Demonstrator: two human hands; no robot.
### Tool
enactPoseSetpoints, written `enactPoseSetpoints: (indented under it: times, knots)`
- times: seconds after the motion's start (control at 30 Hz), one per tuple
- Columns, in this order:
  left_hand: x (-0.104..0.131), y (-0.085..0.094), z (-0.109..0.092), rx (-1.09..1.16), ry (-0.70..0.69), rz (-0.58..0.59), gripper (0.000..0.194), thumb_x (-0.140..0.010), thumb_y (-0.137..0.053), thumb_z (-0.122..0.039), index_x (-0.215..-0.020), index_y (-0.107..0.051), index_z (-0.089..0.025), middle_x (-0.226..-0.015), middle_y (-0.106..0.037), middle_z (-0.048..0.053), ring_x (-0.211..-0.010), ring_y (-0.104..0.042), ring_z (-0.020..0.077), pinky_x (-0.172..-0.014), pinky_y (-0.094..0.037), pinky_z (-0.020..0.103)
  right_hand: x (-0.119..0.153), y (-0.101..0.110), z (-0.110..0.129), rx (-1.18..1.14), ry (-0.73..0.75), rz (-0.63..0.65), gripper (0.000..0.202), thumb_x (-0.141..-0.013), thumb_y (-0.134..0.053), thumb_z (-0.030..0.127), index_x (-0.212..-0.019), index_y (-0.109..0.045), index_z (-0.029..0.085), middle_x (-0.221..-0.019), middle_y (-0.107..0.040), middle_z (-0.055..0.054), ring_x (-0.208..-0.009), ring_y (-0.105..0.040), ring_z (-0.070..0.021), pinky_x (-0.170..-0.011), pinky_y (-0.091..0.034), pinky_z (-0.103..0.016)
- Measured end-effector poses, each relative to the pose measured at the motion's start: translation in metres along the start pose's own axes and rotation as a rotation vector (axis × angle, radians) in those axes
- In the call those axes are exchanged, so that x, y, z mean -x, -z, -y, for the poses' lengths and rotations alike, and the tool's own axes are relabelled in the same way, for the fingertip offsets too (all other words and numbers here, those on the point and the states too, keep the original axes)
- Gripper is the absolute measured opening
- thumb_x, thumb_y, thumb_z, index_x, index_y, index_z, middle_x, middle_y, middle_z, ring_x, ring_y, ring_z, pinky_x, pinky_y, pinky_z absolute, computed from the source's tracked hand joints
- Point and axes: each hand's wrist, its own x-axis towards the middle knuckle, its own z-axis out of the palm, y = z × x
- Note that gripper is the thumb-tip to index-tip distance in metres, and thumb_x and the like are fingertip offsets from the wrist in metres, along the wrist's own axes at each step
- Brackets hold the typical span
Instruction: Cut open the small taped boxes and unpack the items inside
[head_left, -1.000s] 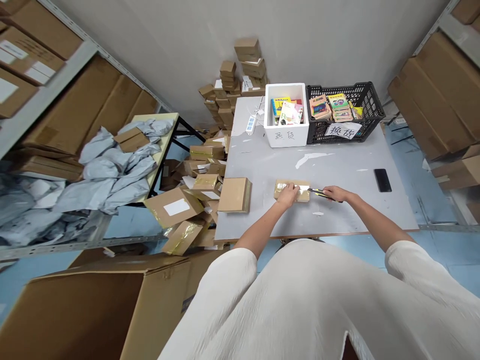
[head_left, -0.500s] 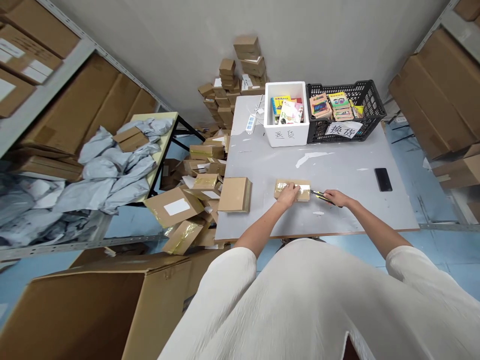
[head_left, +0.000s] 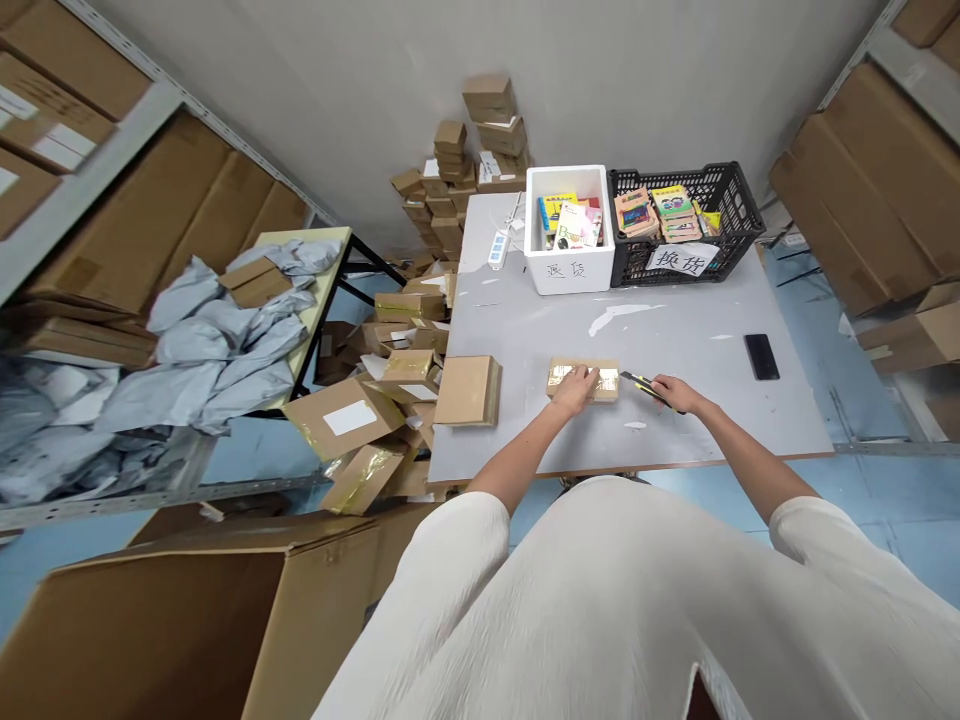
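A small taped cardboard box (head_left: 607, 391) lies flat near the front of the grey table. My left hand (head_left: 576, 388) rests over its top and front, fingers bent onto it and holding it in place. Just right of the box, my right hand (head_left: 672, 392) is closed around a black and yellow box cutter (head_left: 643, 385). The cutter's tip points at the box's right end, with a narrow gap between them. A larger cardboard box (head_left: 465, 390) sits on the table's left edge.
At the table's back stand a white bin (head_left: 571, 270) and a black crate (head_left: 630, 262), both holding books. A phone (head_left: 762, 357) lies at right, a power strip (head_left: 499, 250) at back left. Boxes heap beside the table (head_left: 525, 440); grey parcels (head_left: 195, 340) cover a side table.
The box cutter's tip has come away from the box's right end, moving slightly right and up. My left hand stays on the box.
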Motion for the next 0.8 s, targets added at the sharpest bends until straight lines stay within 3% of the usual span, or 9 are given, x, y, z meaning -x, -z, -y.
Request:
enactPoseSetpoints:
  times: [0.1, 0.2, 0.37, 0.47, 0.63, 0.8]
  knots:
    - [-0.003, 0.003, -0.002, 0.056, 0.019, -0.070, 0.060, -0.103, -0.064, -0.034, -0.159, -0.044, -0.024, -0.148, -0.055, 0.016, -0.129, -0.061, 0.0327, -0.109, -0.049, 0.044, 0.005, 0.000, 0.001, -0.046, -0.006, -0.054, 0.037, -0.107, -0.046, 0.057, -0.104, -0.064, 0.024, -0.100, -0.083, -0.007, -0.082, -0.074, -0.0212, -0.074, -0.056, -0.031]
    - [-0.010, 0.006, -0.004, 0.049, 0.071, -0.123, 0.048, -0.108, -0.047, -0.025, -0.156, -0.048, -0.023, -0.147, -0.057, 0.017, -0.131, -0.060, 0.0326, -0.111, -0.046, 0.045, 0.012, -0.001, 0.006, -0.046, 0.027, -0.084, 0.036, -0.109, -0.044, 0.052, -0.115, -0.067, 0.024, -0.104, -0.083, -0.007, -0.085, -0.074, -0.0213, -0.080, -0.057, -0.032]
    - [-0.025, 0.006, -0.006, 0.010, 0.043, -0.121, 0.061, -0.098, -0.058, -0.014, -0.157, -0.047, -0.027, -0.158, -0.053, 0.017, -0.155, -0.040, 0.0326, -0.125, -0.030, 0.051, 0.017, -0.004, 0.017, 0.227, 0.177, -0.127, 0.035, -0.109, -0.050, 0.046, -0.130, -0.073, 0.029, -0.121, -0.080, -0.008, -0.109, -0.072, -0.0280, -0.097, -0.055, -0.039]
    - [-0.030, 0.003, -0.006, 0.018, 0.073, -0.075, 0.057, -0.097, -0.062, -0.016, -0.152, -0.051, -0.027, -0.152, -0.056, 0.017, -0.150, -0.042, 0.0326, -0.122, -0.031, 0.052, 0.014, -0.008, 0.023, 0.390, 0.222, -0.139, 0.039, -0.108, -0.057, 0.042, -0.142, -0.072, 0.030, -0.132, -0.075, -0.011, -0.119, -0.069, -0.0311, -0.102, -0.052, -0.040]
    - [-0.027, -0.012, -0.005, 0.018, 0.062, -0.139, 0.059, -0.101, -0.058, -0.019, -0.159, -0.050, -0.028, -0.162, -0.053, 0.017, -0.155, -0.040, 0.0324, -0.123, -0.034, 0.050, 0.007, -0.015, 0.024, 0.498, 0.186, -0.144, 0.043, -0.109, -0.059, 0.038, -0.149, -0.071, 0.030, -0.127, -0.073, -0.012, -0.116, -0.070, -0.0301, -0.098, -0.052, -0.036]
    - [-0.025, -0.035, -0.003, -0.037, 0.071, -0.220, 0.063, -0.106, -0.041, -0.015, -0.169, -0.045, -0.022, -0.174, -0.047, 0.017, -0.162, -0.039, 0.0322, -0.128, -0.033, 0.051, 0.003, -0.033, 0.017, 0.500, 0.200, -0.258, 0.043, -0.109, -0.060, 0.035, -0.151, -0.069, 0.029, -0.126, -0.072, -0.011, -0.114, -0.069, -0.0281, -0.097, -0.052, -0.035]
